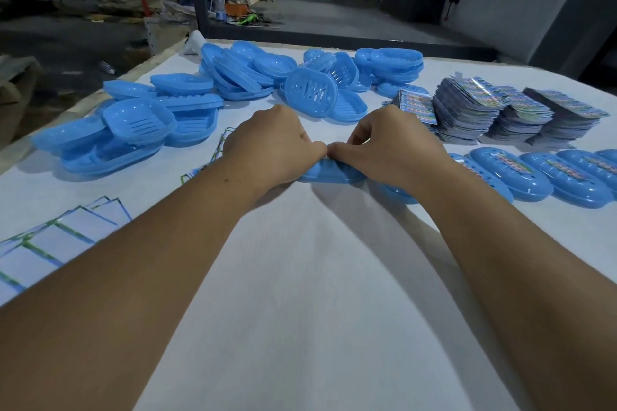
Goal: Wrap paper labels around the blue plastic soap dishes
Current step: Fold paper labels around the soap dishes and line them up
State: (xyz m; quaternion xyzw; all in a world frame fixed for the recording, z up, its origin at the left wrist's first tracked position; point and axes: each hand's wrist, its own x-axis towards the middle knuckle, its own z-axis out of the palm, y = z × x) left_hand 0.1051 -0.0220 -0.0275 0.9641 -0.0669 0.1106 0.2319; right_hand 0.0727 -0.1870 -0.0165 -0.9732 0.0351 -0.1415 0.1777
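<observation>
- Head view shows the left hand (pixel 270 147) and the right hand (pixel 387 147) meeting thumb to thumb over one oval blue plastic soap dish (pixel 330 173), which lies on the white surface (pixel 300 277) just in front of the person.
- Each grip is curled and pinching at the dish's top middle; the paper label between the fingertips is mostly hidden, so where its ends lie cannot be told.
- Judged from this, the step in hand is closing the band, and it goes best if both thumbs hold the ends taut and square across the dish before pressing them flat.
- Loose unwrapped blue dishes (pixel 310 92) lie heaped beyond the hands, stacks of printed paper labels (pixel 474 113) stand to the right, and a row of banded dishes (pixel 534 177) lies at the right edge.
- White-backed label sheets (pixel 60 237) lie at the left.
</observation>
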